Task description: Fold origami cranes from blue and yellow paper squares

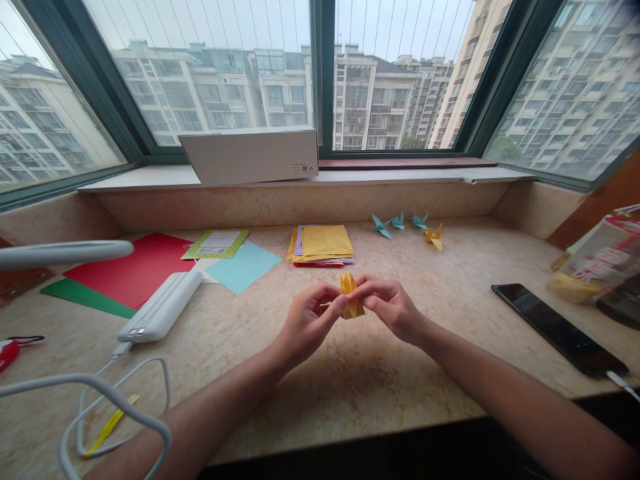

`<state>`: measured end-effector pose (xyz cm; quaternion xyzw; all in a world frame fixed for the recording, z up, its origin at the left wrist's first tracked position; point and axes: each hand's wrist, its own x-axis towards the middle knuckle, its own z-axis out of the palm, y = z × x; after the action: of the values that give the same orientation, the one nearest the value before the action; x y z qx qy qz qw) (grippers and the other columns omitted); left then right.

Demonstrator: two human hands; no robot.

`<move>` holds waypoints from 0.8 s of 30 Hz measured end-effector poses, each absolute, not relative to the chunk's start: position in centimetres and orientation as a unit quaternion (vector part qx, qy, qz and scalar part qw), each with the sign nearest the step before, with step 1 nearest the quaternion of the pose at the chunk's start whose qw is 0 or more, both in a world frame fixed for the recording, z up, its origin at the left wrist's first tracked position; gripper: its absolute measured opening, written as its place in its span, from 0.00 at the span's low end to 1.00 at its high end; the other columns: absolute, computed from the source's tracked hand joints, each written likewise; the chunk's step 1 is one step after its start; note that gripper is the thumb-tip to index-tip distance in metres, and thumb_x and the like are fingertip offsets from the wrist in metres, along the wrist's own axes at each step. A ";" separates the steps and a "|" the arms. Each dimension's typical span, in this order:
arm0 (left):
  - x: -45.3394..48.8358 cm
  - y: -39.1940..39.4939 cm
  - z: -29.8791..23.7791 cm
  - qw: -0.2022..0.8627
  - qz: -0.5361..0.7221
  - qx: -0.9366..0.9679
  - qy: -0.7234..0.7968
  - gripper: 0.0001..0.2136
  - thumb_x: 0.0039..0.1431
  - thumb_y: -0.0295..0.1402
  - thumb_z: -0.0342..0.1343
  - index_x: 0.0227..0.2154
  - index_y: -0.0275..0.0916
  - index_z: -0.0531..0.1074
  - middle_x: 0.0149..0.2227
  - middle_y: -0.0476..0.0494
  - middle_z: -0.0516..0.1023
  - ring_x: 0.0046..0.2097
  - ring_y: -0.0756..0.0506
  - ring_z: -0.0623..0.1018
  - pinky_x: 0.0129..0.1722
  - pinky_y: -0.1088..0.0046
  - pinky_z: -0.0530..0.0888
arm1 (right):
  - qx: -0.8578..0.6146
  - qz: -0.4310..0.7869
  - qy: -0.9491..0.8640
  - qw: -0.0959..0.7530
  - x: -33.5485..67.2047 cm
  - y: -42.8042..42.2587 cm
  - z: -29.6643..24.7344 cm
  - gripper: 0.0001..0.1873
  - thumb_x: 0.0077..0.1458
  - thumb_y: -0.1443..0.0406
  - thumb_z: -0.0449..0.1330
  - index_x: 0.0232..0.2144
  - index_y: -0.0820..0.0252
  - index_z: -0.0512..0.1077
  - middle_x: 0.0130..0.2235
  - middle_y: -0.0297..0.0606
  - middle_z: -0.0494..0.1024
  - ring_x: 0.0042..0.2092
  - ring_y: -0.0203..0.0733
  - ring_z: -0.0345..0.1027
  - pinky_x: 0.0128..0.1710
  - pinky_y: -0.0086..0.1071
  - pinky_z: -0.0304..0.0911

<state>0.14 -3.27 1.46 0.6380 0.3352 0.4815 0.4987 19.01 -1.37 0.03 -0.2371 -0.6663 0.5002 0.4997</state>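
A small folded piece of yellow origami paper (351, 295) is held above the marble sill between both hands. My left hand (306, 321) pinches its lower left side, fingers curled. My right hand (391, 307) pinches the right side with thumb and fingers closed on it. Behind the hands lies a stack of coloured paper squares (323, 244) with a yellow sheet on top. Further back right stand three teal paper cranes (397, 223) and one yellow crane (434, 236).
A white power bank (161, 305) with a white cable (100, 400) lies at left beside red (133, 270), green and light blue sheets (243, 265). A black phone (559, 328) lies at right, a snack bag (597, 257) beyond it. A white box (250, 155) rests on the window ledge.
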 end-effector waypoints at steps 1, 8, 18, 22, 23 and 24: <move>0.2 -3.2 1.4 0.497 0.483 0.637 0.338 0.11 0.60 0.37 0.59 0.31 0.33 0.73 0.30 0.46 0.75 0.33 0.50 0.75 0.32 0.75 0.72 | -0.239 0.498 -0.668 0.498 19.0 -1.4 0.1 0.10 0.58 0.65 0.58 0.34 0.56 0.80 0.38 0.38 0.74 0.39 0.39 0.69 0.38 0.34 0.66; 0.5 -3.0 1.0 0.498 0.500 0.616 0.349 0.09 0.58 0.35 0.61 0.32 0.34 0.72 0.30 0.47 0.76 0.32 0.49 0.77 0.33 0.74 0.75 | -0.258 0.556 -0.580 0.536 17.9 -1.5 0.2 0.13 0.55 0.62 0.65 0.42 0.54 0.68 0.36 0.34 0.77 0.37 0.39 0.73 0.38 0.35 0.72; 0.5 -3.0 1.1 0.510 0.496 0.609 0.351 0.10 0.58 0.37 0.61 0.33 0.35 0.71 0.31 0.46 0.77 0.33 0.49 0.78 0.34 0.73 0.75 | -0.262 0.523 -0.611 0.533 17.8 -1.5 0.0 0.20 0.58 0.62 0.62 0.53 0.52 0.66 0.39 0.37 0.77 0.42 0.40 0.74 0.43 0.37 0.73; 0.2 -3.1 1.1 0.525 0.489 0.608 0.340 0.10 0.60 0.37 0.59 0.38 0.35 0.70 0.32 0.45 0.78 0.34 0.48 0.78 0.37 0.71 0.75 | -0.260 0.508 -0.624 0.534 17.9 -1.8 0.4 0.16 0.61 0.61 0.59 0.51 0.52 0.67 0.44 0.39 0.77 0.42 0.40 0.74 0.42 0.36 0.73; 0.2 -3.0 1.0 0.527 0.490 0.606 0.339 0.10 0.60 0.36 0.59 0.38 0.35 0.70 0.31 0.45 0.78 0.34 0.48 0.78 0.37 0.71 0.75 | -0.261 0.505 -0.626 0.534 18.0 -1.8 0.4 0.15 0.62 0.61 0.58 0.51 0.53 0.67 0.45 0.40 0.77 0.43 0.41 0.74 0.42 0.36 0.72; 0.2 -3.0 0.9 0.528 0.492 0.603 0.339 0.10 0.59 0.36 0.60 0.39 0.35 0.69 0.31 0.45 0.78 0.34 0.48 0.78 0.37 0.72 0.74 | -0.261 0.503 -0.628 0.533 18.1 -1.9 0.5 0.15 0.62 0.60 0.58 0.51 0.53 0.67 0.46 0.41 0.76 0.45 0.41 0.73 0.43 0.36 0.72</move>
<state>0.20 -3.01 0.93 0.6034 0.3390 0.4919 0.5282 18.10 -1.88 0.50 -0.2610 -0.6284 0.5033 0.5327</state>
